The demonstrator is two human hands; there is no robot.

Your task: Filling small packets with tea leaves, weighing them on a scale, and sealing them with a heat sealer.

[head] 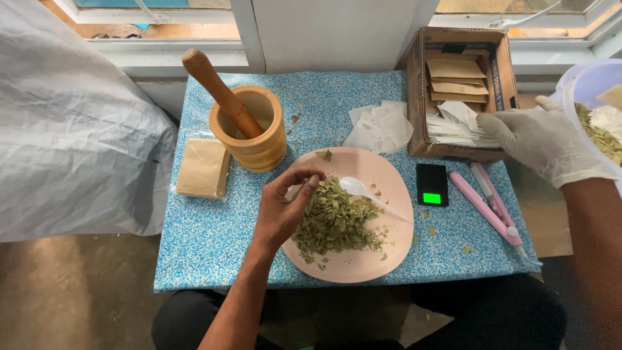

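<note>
A pink plate lies at the middle of the table and holds a pile of dried green leaves and a white plastic spoon. My bare left hand hovers over the plate's left side, its fingertips pinched on a few leaves at the pile's upper left edge. My right hand, in a white glove, reaches into an open cardboard box at the back right. Its fingers close on a stack of white paper sachets. Brown paper envelopes lie deeper in the box.
A wooden mortar with a pestle stands at the back left, with a packet of brown sheets beside it. Loose white sachets, a small black scale and a pink sealing tool lie right of the plate. A bowl of leaves sits at the far right.
</note>
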